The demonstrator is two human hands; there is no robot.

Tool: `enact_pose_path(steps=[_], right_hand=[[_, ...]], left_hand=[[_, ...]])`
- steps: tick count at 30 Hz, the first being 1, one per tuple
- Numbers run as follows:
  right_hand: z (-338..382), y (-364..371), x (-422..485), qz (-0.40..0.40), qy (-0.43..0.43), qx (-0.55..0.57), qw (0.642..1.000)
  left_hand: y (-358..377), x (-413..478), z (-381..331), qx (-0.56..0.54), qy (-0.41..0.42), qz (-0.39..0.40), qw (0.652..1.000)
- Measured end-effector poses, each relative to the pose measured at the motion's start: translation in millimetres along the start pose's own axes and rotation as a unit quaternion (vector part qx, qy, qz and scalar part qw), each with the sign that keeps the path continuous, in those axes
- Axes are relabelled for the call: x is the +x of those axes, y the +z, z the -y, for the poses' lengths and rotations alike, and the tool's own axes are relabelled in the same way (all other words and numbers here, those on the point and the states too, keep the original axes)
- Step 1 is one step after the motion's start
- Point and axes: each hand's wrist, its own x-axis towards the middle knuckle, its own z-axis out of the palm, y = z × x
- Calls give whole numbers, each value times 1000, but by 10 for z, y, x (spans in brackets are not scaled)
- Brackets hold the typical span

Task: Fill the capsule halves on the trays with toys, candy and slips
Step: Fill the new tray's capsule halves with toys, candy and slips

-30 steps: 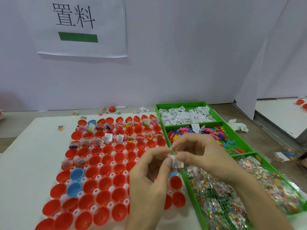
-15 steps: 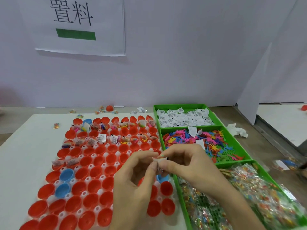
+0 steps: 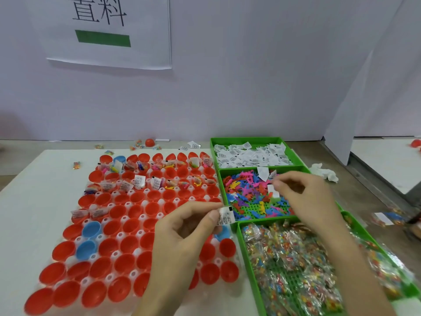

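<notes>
Left hand (image 3: 182, 226) pinches one printed slip (image 3: 225, 215) between thumb and forefinger, at the right edge of the capsule tray (image 3: 141, 217). Right hand (image 3: 305, 197) hovers over the toy bin (image 3: 239, 168), the middle of three green bins; its fingers are curled, but I cannot tell if they hold anything. Four blue halves (image 3: 91, 229) show among the red halves (image 3: 134, 224).

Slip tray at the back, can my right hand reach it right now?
Probably yes. The right hand hovers over the toy tray right next to the slip tray, and nothing stands between them.
</notes>
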Motion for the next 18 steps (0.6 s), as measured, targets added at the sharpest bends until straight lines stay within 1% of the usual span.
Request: enact_pose_path(steps=[1, 3, 4, 6, 10, 13, 18], right_hand=[[-55, 23, 12, 14, 12, -48, 999], [-134, 104, 14, 83, 42, -111, 990], [-154, 142, 15, 110, 52, -125, 985], [-153, 182, 21, 124, 61, -122, 983], [-139, 183, 15, 110, 52, -128, 984], [-144, 165, 16, 78, 48, -113, 989], [-116, 129, 31, 4, 26, 9, 1000]], left_hand=[[0, 0, -7, -2, 1, -1, 1000], [7, -4, -16, -3, 3, -5, 1000], [11, -5, -16, -3, 2, -6, 1000], [19, -9, -13, -2, -1, -5, 1000], [32, -26, -14, -5, -8, -3, 1000], [35, -33, -21, -6, -13, -5, 1000], [61, -41, -1, -2, -19, -2, 1000]])
